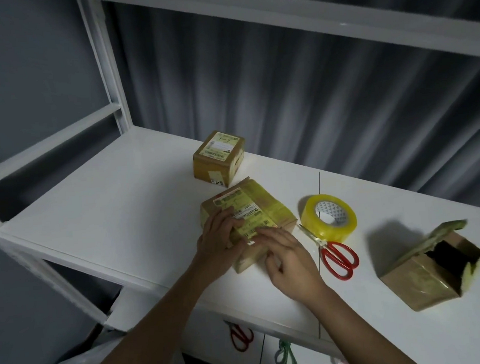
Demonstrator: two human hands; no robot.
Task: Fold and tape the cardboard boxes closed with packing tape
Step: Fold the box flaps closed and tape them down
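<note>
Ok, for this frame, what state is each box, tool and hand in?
far box: closed, untouched
middle box: closed, under both hands
right box: flaps open
tape roll: lying flat, untouched
scissors: blades shut, untouched
left hand: pressing on middle box
right hand: fingers on middle box

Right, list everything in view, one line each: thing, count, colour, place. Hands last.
Cardboard boxes: 3, brown; closed box at the back, middle box under the hands, open box at right.
Tape roll: 1, clear yellowish, right of middle box.
Scissors: 1, red handles, in front of tape roll.
Table: 1, white.
Shelf frame: 1, white, above and left.
Curtain: 1, grey, behind.
Left hand: pressing on middle box.
Right hand: on middle box's near end.
</note>
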